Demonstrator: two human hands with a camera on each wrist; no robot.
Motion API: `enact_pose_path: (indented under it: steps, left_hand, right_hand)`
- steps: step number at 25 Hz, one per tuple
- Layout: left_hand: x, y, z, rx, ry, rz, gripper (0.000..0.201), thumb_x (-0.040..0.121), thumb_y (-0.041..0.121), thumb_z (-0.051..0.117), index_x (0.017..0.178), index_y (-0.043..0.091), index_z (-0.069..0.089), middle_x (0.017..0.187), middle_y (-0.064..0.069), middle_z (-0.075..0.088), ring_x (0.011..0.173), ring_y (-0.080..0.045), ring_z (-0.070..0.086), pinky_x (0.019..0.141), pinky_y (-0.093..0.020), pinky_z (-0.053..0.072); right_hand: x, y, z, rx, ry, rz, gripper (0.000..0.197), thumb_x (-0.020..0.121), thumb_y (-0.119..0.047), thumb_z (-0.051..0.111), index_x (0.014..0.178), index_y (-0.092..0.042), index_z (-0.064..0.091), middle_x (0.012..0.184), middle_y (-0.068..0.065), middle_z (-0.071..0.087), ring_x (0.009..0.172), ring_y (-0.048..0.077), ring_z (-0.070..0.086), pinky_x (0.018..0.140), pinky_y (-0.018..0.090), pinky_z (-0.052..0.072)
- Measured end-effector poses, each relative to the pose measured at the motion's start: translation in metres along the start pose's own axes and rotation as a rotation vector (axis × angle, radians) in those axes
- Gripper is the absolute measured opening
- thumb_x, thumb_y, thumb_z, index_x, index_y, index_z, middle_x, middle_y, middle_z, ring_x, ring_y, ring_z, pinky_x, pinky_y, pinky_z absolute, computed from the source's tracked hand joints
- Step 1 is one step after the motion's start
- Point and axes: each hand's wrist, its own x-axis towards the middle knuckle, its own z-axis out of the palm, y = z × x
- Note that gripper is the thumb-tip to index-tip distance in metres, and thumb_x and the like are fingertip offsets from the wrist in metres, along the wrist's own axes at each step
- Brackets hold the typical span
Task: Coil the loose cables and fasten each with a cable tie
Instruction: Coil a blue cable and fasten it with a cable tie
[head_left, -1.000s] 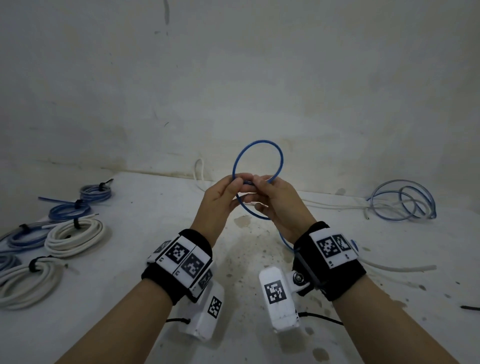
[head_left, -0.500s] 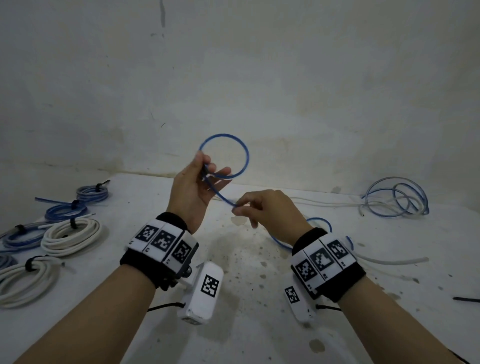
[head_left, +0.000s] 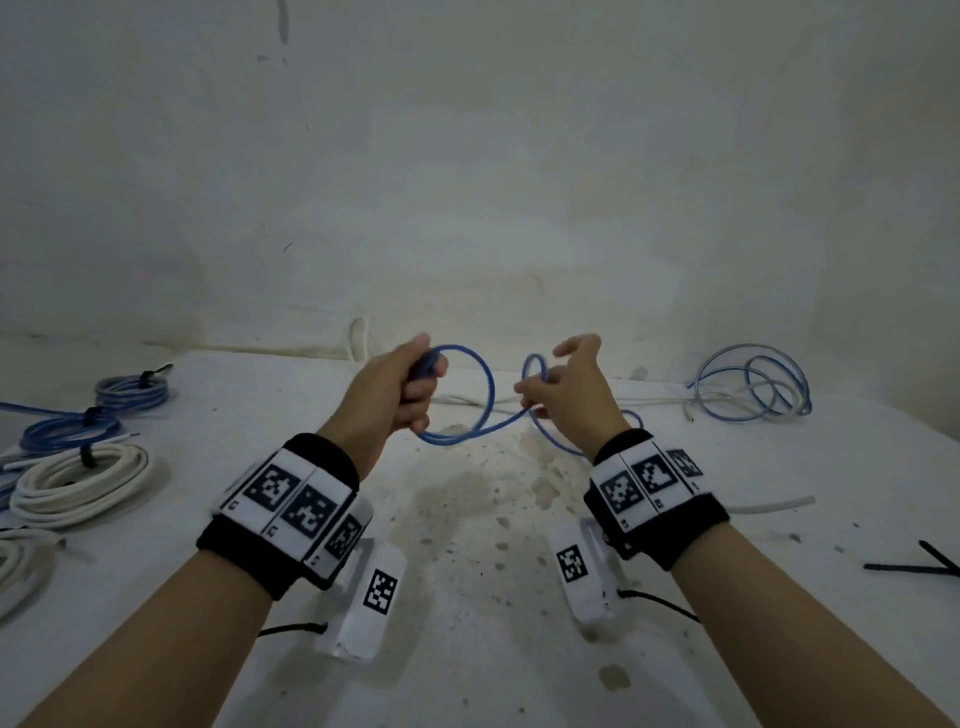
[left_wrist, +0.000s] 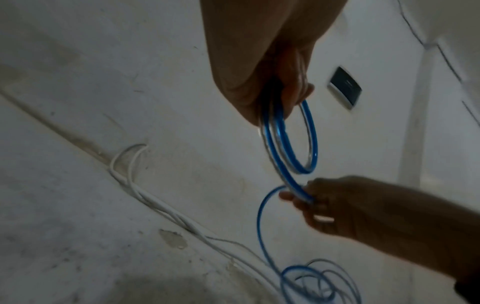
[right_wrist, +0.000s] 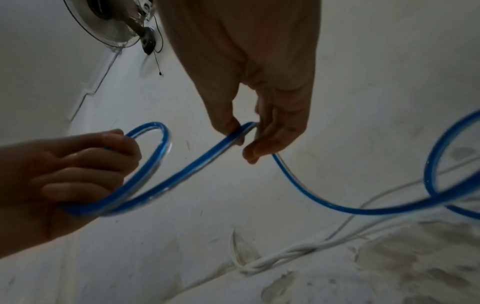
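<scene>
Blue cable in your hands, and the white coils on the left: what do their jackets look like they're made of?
Blue cable: apparently glossy, translucent plastic, perhaps PVC; it shows bright highlights, a pale clear edge, and bends smoothly between the left hand and right hand.
White coil: opaque, duller plastic or rubber jacket; it looks thicker, with little shine. Exact material is uncertain.

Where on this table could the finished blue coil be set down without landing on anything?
Bare table lies between the forearms, below the hands. Crowded: tied coils at the left edge, loose blue and white cables at the back right, black cable ties at the right edge.
</scene>
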Motion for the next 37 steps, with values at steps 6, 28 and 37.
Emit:
enact_pose_path:
  steps: [6, 28, 37]
  left_hand:
    - [0.012, -0.013, -0.008, 0.259, -0.080, -0.074, 0.031, 0.094, 0.005, 0.024, 0.091, 0.013, 0.054, 0.049, 0.008, 0.033, 0.039, -0.006, 0.026, 0.043, -0.016, 0.029]
    - [0.017, -0.035, 0.002, 0.415, -0.096, 0.099, 0.024, 0.094, 0.038, 0.029, 0.106, 0.024, 0.043, 0.071, -0.002, 0.052, 0.057, -0.002, 0.053, 0.065, -0.014, 0.044]
    - [0.017, -0.033, -0.002, 0.855, 0.044, 0.440, 0.036, 0.095, 0.032, 0.030, 0.096, 0.019, 0.064, 0.088, 0.003, 0.063, 0.080, -0.002, 0.056, 0.074, -0.011, 0.039]
  right_hand:
    - [0.008, -0.009, 0.019, 0.156, -0.225, -0.207, 0.031, 0.090, 0.010, 0.039, 0.107, -0.011, 0.055, 0.106, 0.009, 0.065, 0.074, 0.009, 0.066, 0.065, 0.021, 0.052]
    - [-0.003, -0.011, 0.026, -0.282, -0.493, -0.239, 0.031, 0.098, -0.024, 0.039, 0.071, -0.011, 0.045, 0.065, -0.002, 0.042, 0.055, 0.012, 0.039, 0.059, 0.025, 0.034]
    - [0.003, -0.008, -0.009, -0.350, -0.608, -0.226, 0.035, 0.099, -0.023, 0.038, 0.065, -0.017, 0.037, 0.059, -0.006, 0.034, 0.048, 0.008, 0.031, 0.051, 0.017, 0.029]
